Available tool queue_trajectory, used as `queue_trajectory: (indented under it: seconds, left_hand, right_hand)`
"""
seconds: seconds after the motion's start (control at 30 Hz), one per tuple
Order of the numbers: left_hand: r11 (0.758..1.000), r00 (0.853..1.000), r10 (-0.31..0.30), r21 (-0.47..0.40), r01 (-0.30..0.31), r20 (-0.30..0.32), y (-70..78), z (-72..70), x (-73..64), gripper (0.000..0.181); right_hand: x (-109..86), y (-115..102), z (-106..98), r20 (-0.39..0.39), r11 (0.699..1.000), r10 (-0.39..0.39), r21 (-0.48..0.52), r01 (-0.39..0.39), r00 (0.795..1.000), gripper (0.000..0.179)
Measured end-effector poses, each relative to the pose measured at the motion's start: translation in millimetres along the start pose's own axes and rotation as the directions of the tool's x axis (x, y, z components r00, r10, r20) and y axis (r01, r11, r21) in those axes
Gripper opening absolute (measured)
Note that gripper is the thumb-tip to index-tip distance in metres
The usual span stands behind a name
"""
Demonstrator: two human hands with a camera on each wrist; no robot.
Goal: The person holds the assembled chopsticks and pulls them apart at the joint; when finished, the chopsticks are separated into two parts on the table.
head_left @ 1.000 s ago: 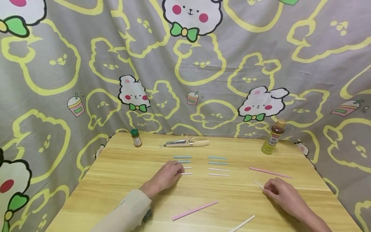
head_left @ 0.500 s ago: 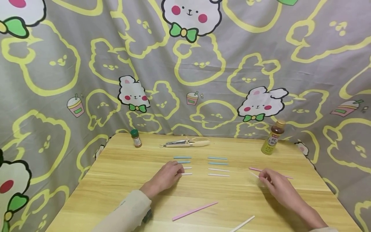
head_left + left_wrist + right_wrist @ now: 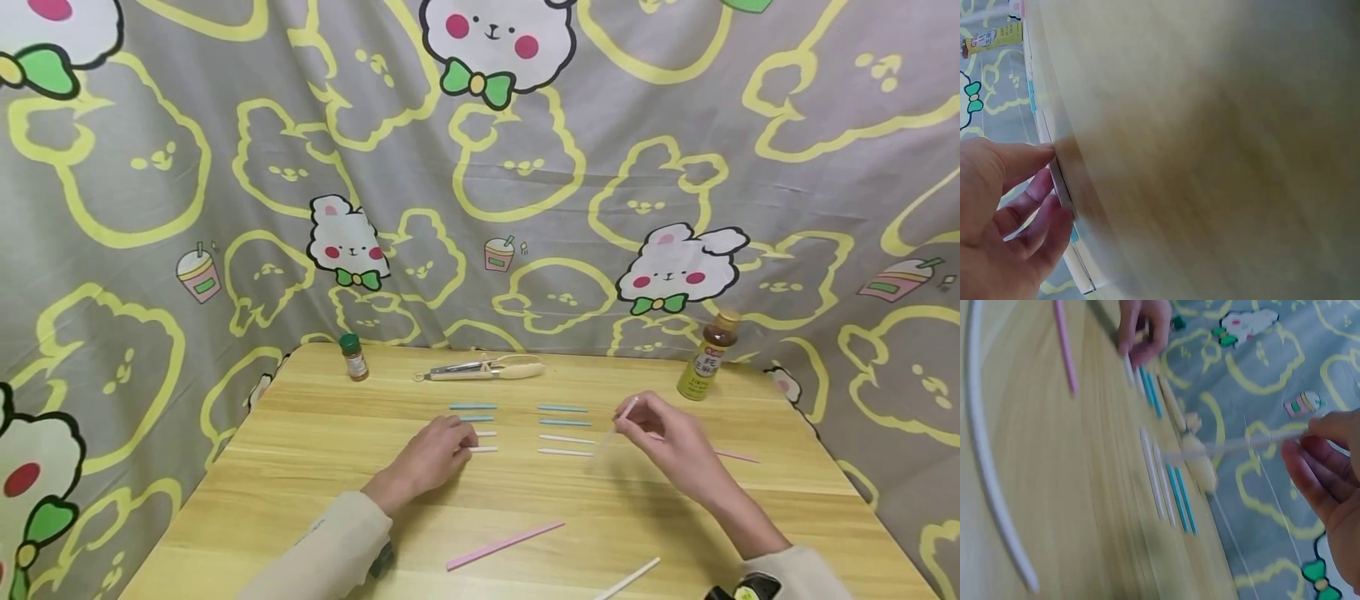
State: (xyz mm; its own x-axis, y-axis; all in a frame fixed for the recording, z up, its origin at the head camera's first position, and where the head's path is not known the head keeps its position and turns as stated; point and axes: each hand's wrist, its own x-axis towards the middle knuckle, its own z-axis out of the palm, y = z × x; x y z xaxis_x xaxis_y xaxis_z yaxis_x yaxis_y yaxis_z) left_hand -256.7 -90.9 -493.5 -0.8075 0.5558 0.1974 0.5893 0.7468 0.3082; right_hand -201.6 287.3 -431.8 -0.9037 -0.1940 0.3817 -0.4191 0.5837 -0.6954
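Observation:
My left hand (image 3: 427,457) rests on the table with its fingertips on the left ends of the nearest white straws (image 3: 483,450) in the left column; its thumb and fingers are bent at the nearest one. Above the right side of the table my right hand (image 3: 667,429) pinches another white straw (image 3: 1260,439) near one end, the rest slanting down and blurred. Below that straw lies the right column, with white straws (image 3: 566,452) in front and blue straws (image 3: 564,422) behind. Blue straws (image 3: 472,407) also lie beyond my left hand.
Tongs (image 3: 480,368), a green-capped jar (image 3: 353,358) and a sauce bottle (image 3: 705,358) stand or lie along the back. One pink straw (image 3: 504,546) and a long white straw (image 3: 628,578) lie in front. Behind my right hand lies another pink straw (image 3: 738,456).
My right hand has moved left and away from me with the white straw, lifting it and swinging it toward the right column. My left hand has stayed in place.

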Motion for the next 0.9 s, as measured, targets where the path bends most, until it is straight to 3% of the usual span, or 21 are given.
queue_trajectory:
  seconds: [0.07, 0.17, 0.3, 0.47, 0.53, 0.67, 0.77, 0.83, 0.9]
  left_hand:
    - [1.000, 1.000, -0.004, 0.020, 0.004, -0.020, 1.9, -1.0, -0.9, 0.009]
    - [1.000, 0.998, 0.005, 0.019, -0.003, -0.060, 8.0, -3.5, -2.4, 0.012]
    - [0.996, 0.998, 0.028, -0.077, -0.033, -0.060, 21.9, -8.2, -3.9, 0.023]
    - [0.974, 0.999, 0.048, -0.222, -0.049, -0.006, 38.9, -12.9, -5.7, 0.034]
    - [0.966, 0.998, 0.057, -0.254, -0.055, 0.000, 42.7, -13.2, -6.2, 0.033]
    - [0.962, 0.997, 0.075, -0.263, -0.074, -0.010, 43.9, -12.4, -8.8, 0.024]
    - [0.969, 0.996, 0.088, -0.232, -0.089, -0.015, 42.1, -12.4, -13.0, 0.019]
    - [0.974, 0.995, 0.097, -0.206, -0.098, -0.018, 41.3, -12.6, -16.3, 0.017]
    - [0.976, 0.994, 0.109, -0.186, -0.112, -0.027, 41.2, -12.4, -18.4, 0.013]
  right_hand:
    - [2.2, -5, 7, 0.042, 0.994, 0.023, 0.108, -0.027, 0.999, 0.005]
    - [5.4, -11, 19, 0.105, 0.959, 0.036, 0.277, -0.064, 0.994, 0.010]
    - [8.1, -14, 38, 0.145, 0.893, 0.016, 0.443, -0.080, 0.989, 0.015]
    - [8.1, -14, 58, 0.138, 0.826, -0.005, 0.559, -0.074, 0.990, 0.018]
    - [7.4, -14, 63, 0.136, 0.814, -0.001, 0.576, -0.078, 0.991, 0.019]
    - [4.4, -12, 70, 0.168, 0.838, 0.045, 0.531, -0.128, 0.985, 0.019]
    - [0.7, -11, 74, 0.181, 0.909, 0.067, 0.395, -0.135, 0.981, 0.014]
    - [-2.0, -11, 76, 0.173, 0.957, 0.037, 0.276, -0.084, 0.984, 0.010]
    - [-4.7, -12, 79, 0.158, 0.987, -0.018, 0.158, -0.007, 0.987, 0.012]
